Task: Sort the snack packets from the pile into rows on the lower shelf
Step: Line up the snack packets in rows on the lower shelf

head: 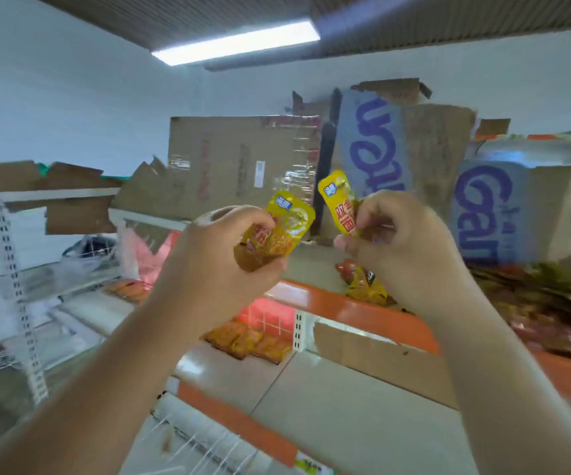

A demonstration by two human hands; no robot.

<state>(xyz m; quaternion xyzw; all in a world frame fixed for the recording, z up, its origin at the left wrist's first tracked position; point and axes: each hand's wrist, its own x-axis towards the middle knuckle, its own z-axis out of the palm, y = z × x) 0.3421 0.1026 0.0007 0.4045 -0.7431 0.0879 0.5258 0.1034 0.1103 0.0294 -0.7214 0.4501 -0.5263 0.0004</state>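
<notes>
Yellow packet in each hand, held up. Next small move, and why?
Probably lower both toward the lower shelf. The left hand grips one yellow packet, the right hand pinches a second yellow packet, both held above it; orange packets already lie there, so a row can start beside them.

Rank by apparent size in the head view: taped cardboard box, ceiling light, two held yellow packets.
1. cardboard box
2. ceiling light
3. left-hand packet and right-hand packet: look alike, partly covered, tied.
</notes>
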